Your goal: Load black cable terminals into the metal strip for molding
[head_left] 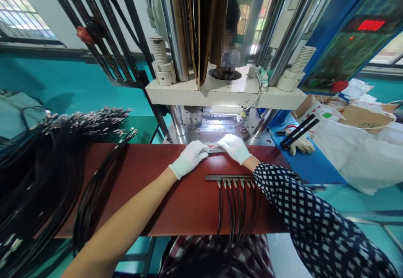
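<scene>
White-gloved left hand [189,158], right hand [234,148]: fingers pinching flat metal strip [215,149] from both ends, above smooth red-brown board [176,202].

small metal strip [215,149], flat on red-brown board's [176,198] far edge

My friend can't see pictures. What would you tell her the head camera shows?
Two white-gloved hands, left hand and right hand, together hold a small metal strip at the mouth of a press machine. Nearer on the red table lies a metal bar with black cables hanging from it.
</scene>
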Demonstrator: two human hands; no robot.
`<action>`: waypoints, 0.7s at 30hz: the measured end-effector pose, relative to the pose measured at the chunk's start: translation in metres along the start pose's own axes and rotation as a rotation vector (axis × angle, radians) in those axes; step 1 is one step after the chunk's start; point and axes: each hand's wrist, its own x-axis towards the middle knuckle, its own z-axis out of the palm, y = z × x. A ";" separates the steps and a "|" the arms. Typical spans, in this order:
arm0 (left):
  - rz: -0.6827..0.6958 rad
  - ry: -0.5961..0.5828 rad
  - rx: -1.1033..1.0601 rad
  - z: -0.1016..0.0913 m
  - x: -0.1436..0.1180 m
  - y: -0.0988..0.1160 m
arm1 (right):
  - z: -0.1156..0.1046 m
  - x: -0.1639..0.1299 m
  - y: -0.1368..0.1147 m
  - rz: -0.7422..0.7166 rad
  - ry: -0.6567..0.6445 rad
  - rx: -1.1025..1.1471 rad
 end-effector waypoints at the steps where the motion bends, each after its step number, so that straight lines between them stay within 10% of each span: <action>1: -0.001 0.002 -0.003 0.001 -0.001 -0.001 | 0.000 0.005 -0.001 0.027 0.037 0.053; 12: 0.124 0.063 -0.078 -0.002 -0.006 -0.004 | -0.053 -0.029 0.011 0.352 0.368 0.511; 21: 0.159 0.090 -0.102 0.000 -0.008 -0.006 | -0.066 -0.042 0.017 0.437 0.255 0.265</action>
